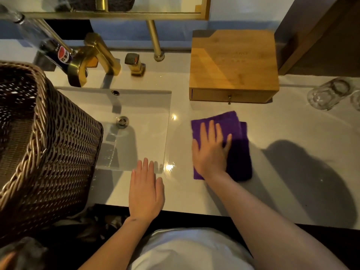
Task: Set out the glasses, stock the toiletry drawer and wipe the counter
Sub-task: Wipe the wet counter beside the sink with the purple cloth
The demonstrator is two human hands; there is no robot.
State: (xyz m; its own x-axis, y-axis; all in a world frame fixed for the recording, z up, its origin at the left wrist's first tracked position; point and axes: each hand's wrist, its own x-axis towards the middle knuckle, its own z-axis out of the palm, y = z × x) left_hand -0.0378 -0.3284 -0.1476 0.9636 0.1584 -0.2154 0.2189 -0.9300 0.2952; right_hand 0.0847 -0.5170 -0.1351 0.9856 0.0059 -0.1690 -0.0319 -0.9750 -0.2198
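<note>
A folded purple cloth (236, 121) lies on the pale counter (292, 133) to the right of the sink. My right hand (210, 151) presses flat on it with fingers spread. My left hand (145, 191) rests flat on the counter's front edge, just below the sink basin (136, 114). Behind the cloth sits a wooden drawer box (233, 63), its drawer closed, with a small knob at the front. Two clear glasses (327, 94) stand upside down at the far right of the counter.
A large woven wicker basket (44, 145) fills the left side, over the sink's left edge. A brass tap (91, 59) and brass handle (135, 64) stand behind the basin. A cola bottle (58, 53) leans at the back left. A mirror frame runs along the top.
</note>
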